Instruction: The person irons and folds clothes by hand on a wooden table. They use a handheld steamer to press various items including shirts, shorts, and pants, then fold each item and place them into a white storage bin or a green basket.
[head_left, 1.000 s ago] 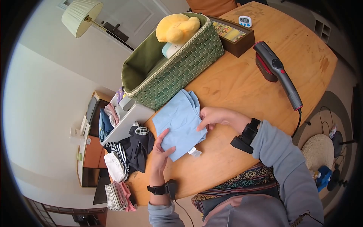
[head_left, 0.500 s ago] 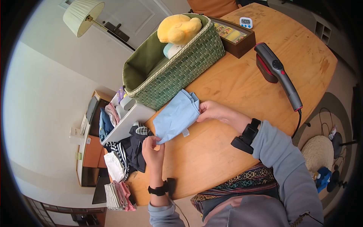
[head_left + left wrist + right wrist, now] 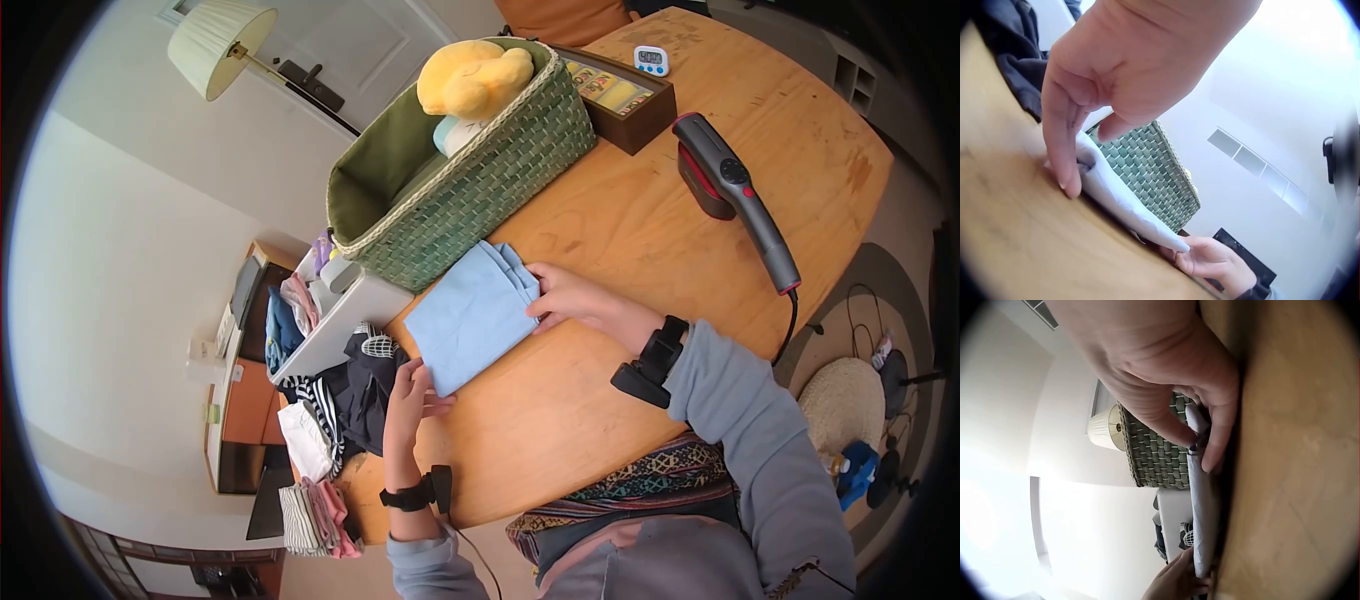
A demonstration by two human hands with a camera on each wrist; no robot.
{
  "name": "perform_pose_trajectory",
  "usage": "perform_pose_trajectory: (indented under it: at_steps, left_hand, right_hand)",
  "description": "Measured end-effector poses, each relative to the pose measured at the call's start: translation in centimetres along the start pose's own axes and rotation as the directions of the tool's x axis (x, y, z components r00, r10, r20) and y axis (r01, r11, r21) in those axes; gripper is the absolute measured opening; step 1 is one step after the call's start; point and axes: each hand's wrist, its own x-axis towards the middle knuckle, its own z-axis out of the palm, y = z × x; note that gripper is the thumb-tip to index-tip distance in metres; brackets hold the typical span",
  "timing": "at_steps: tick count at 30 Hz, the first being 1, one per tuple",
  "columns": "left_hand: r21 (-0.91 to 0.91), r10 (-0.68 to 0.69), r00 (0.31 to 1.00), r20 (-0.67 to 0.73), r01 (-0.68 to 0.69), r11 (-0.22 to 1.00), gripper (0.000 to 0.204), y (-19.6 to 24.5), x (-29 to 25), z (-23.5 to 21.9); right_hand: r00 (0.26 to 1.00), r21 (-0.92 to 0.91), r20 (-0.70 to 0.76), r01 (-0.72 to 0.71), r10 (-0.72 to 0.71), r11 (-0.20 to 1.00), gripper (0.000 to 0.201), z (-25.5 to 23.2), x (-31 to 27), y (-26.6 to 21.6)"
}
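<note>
A folded light blue garment [image 3: 472,318] lies on the wooden table in front of the green basket, its layered folds showing at the upper right end. My right hand [image 3: 570,298] pinches its right edge; in the right wrist view the thumb and fingers [image 3: 1219,434] close round that edge. At the opposite near corner is my left hand [image 3: 408,402]. Its fingers [image 3: 1063,147] reach down straight at the garment's edge in the left wrist view, with the thumb held apart above.
Behind the garment stands a green woven basket [image 3: 470,185] with a yellow plush toy [image 3: 475,80]. A dark garment [image 3: 365,385] and other clothes lie left, beside a white bin [image 3: 345,320]. A handheld steamer [image 3: 740,195] with a cord, a brown box [image 3: 635,110] and a timer [image 3: 651,60] are to the right.
The near part of the garment was folded under, and its white tag is now out of sight. My left hand has let go of the near corner and spread its fingers; the right hand stays at the right edge.
</note>
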Motion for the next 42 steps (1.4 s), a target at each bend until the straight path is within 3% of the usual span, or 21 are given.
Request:
perform_pose_trajectory:
  at_steps: [7, 9, 13, 19, 21, 22, 25, 26, 29, 33, 36, 38, 40, 42]
  left_hand:
    - [-0.286, -0.026, 0.996, 0.088, 0.050, 0.957, 0.043, -1.8, 4.0, -0.8]
    - [-0.453, 0.024, 0.981, 0.192, 0.067, 0.889, 0.043, -2.3, 5.6, -1.0]
    - [-0.501, 0.103, 0.981, 0.165, -0.007, 0.866, 0.046, -1.5, 7.7, 0.1]
    - [-0.282, 0.061, 0.993, 0.103, -0.029, 0.959, 0.051, 0.8, 8.3, 1.9]
    - [-0.079, 0.123, 0.992, -0.008, -0.123, 0.989, 0.051, 0.8, 8.0, 2.8]
    - [-0.093, 0.120, 0.993, -0.024, -0.121, 0.988, 0.051, 0.4, 8.0, 2.9]
    - [-0.113, 0.344, 0.930, -0.133, -0.359, 0.926, 0.044, -1.2, 8.0, 2.6]
    - [-0.129, 0.330, 0.927, -0.176, -0.354, 0.926, 0.044, -1.2, 7.4, 2.1]
    - [0.079, 0.505, 0.816, -0.282, -0.504, 0.860, 0.033, 0.6, 4.0, -0.6]
    - [0.196, 0.534, 0.762, -0.366, -0.498, 0.845, 0.031, 1.8, -1.3, -6.2]
    - [0.319, 0.565, 0.747, -0.349, -0.472, 0.822, 0.031, 2.5, -6.1, -10.2]
    - [0.352, 0.578, 0.748, -0.325, -0.472, 0.808, 0.032, 2.4, -8.5, -13.0]
    - [0.280, 0.455, 0.804, -0.383, -0.368, 0.887, 0.034, 3.1, -11.8, -15.4]
    - [0.218, 0.410, 0.778, -0.476, -0.348, 0.912, 0.033, 2.3, -13.7, -18.2]
  right_hand:
    - [0.993, -0.130, 0.107, -0.026, 0.040, 0.991, 0.045, -0.4, -0.1, -0.2]
    - [0.987, -0.178, 0.140, -0.052, 0.077, 0.983, 0.040, -0.3, -0.2, -0.2]
    - [0.984, -0.188, 0.162, -0.036, 0.067, 0.981, 0.035, -0.4, 0.0, 0.1]
    - [0.971, -0.308, 0.217, -0.030, 0.101, 0.951, 0.027, -0.4, 0.1, -0.2]
    - [0.974, -0.312, 0.199, -0.040, 0.107, 0.949, 0.031, -0.5, 0.1, -0.1]
    - [0.970, -0.325, 0.213, -0.041, 0.115, 0.945, 0.031, -0.4, 0.0, -0.1]
    - [0.961, -0.274, 0.248, -0.049, 0.120, 0.961, 0.038, -0.3, -0.1, 0.0]
    - [0.964, -0.230, 0.237, -0.067, 0.123, 0.971, 0.041, -0.2, -0.3, -0.1]
    - [0.964, -0.215, 0.226, -0.090, 0.139, 0.973, 0.045, 0.3, -0.7, -0.9]
    - [0.975, -0.249, 0.161, -0.111, 0.154, 0.962, 0.041, 0.7, -1.1, -1.2]
    - [0.968, -0.260, 0.188, -0.112, 0.164, 0.959, 0.039, 1.1, -1.2, -1.5]
    - [0.981, -0.240, 0.122, -0.119, 0.152, 0.963, 0.034, 1.1, -1.3, -1.6]
    - [0.980, -0.249, 0.134, -0.114, 0.150, 0.962, 0.034, 1.1, -1.2, -1.7]
    - [0.981, -0.256, 0.123, -0.112, 0.148, 0.960, 0.034, 1.0, -1.1, -1.8]
